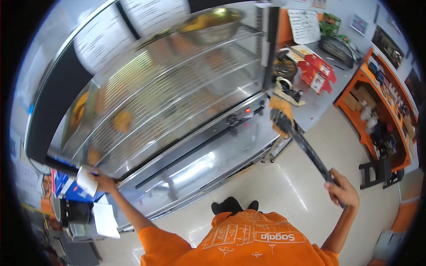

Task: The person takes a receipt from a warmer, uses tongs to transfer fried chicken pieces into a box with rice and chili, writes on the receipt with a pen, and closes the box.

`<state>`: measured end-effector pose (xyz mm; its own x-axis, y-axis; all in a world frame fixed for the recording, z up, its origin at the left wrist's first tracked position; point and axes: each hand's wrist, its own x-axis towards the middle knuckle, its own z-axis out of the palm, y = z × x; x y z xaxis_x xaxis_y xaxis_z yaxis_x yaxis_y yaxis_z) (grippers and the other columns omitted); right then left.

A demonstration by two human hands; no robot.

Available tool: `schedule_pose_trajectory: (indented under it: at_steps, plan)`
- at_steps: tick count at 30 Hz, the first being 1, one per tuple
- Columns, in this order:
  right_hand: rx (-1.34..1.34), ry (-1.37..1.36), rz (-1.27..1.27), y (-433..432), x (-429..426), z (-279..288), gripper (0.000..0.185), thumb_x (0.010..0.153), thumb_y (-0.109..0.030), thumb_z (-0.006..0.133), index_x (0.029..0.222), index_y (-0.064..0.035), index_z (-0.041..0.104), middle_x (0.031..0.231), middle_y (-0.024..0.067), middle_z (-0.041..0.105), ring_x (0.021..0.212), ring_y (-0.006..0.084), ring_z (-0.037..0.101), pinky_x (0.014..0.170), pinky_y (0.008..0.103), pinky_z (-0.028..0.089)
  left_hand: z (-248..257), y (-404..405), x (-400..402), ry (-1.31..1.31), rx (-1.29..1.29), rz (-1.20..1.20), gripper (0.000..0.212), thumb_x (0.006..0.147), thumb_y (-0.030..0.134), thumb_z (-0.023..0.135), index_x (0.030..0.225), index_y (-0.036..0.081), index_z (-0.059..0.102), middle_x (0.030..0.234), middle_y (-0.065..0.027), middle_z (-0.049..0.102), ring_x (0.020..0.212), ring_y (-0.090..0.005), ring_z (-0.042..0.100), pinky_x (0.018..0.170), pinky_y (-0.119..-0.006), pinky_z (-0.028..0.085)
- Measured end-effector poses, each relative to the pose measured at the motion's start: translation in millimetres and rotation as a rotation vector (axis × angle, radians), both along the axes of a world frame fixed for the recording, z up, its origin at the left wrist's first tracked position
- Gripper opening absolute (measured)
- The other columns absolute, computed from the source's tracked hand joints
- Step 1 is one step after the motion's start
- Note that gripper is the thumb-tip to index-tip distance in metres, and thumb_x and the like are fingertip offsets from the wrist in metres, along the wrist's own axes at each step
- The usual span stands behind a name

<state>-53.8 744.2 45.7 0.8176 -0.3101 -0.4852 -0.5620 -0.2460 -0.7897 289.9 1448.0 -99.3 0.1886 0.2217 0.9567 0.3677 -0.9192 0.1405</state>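
Observation:
My right hand (342, 189) grips the handle end of long black tongs (309, 153). A golden-orange piece of food (282, 108), seemingly fried, is at the far end of the tongs, out in front of the heated display cabinet (206, 131). At the cabinet's lower left corner, my left hand (106, 183) has its fingers around a small white paper item (87, 181); blur hides whether it is a cup or a bag. Behind the glass, a golden piece of food (123, 120) lies on a wire rack (149, 99). A metal bowl (216, 35) with yellow food stands higher up.
To the right, a grey counter (306, 116) holds a tape dispenser (288, 90), a red carton (318, 73) and a dark pan (284, 66). Orange shelving (362, 129) and a black stool (376, 173) stand farther right. White paper (106, 219) hangs near a black container (76, 212) at left.

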Motion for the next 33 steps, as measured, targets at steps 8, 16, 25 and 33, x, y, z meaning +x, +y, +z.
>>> schedule_pose_trajectory:
  at_steps: [8, 16, 25, 33]
  plan:
    - [-0.353, -0.148, -0.083, -196.4, 158.6, -74.7, 0.043, 0.078, -0.04, 0.057, 0.083, 0.0033, 0.052, 0.054, 0.0091, 0.05, 0.039, 0.0158, 0.049, 0.038, 0.0299, 0.039, 38.2, -18.8, -4.0, 0.321, -0.251, 0.665, 0.065, 0.077, 0.052, 0.052, 0.124, 0.01, 0.036, 0.095, -0.0177, 0.058, 0.084, -0.0341, 0.057, 0.06, -0.051, 0.044]
    - [-0.66, 0.098, 0.175, -329.6, 363.7, -146.9, 0.059, 0.072, -0.049, 0.056, 0.086, 0.0079, 0.059, 0.083, 0.0255, 0.061, 0.079, 0.0361, 0.061, 0.072, 0.0422, 0.047, 4.5, -142.1, -4.8, -0.023, -0.416, 0.478, 0.066, 0.067, 0.032, 0.056, 0.125, 0.008, 0.034, 0.1, -0.0202, 0.054, 0.085, -0.0392, 0.055, 0.07, -0.051, 0.044]
    - [-0.715, 0.14, 0.385, -451.1, 371.2, 16.8, 0.069, 0.071, -0.058, 0.055, 0.091, 0.0078, 0.049, 0.066, 0.0208, 0.057, 0.06, 0.0279, 0.058, 0.055, 0.0377, 0.044, -84.3, -350.7, -124.5, 0.04, -0.41, 0.468, 0.07, 0.071, 0.03, 0.057, 0.127, -0.002, 0.027, 0.11, -0.0237, 0.045, 0.092, -0.0394, 0.051, 0.081, -0.047, 0.042]
    - [-1.068, -0.153, 0.316, -755.8, 540.5, -230.5, 0.069, 0.069, -0.044, 0.064, 0.102, 0.0131, 0.043, 0.096, 0.0339, 0.052, 0.093, 0.0447, 0.051, 0.08, 0.0435, 0.043, -83.0, -605.1, -169.7, -0.011, -0.483, 0.296, 0.066, 0.08, 0.018, 0.052, 0.131, 0.0, 0.016, 0.123, -0.0265, 0.032, 0.108, -0.0398, 0.043, 0.086, -0.043, 0.042]
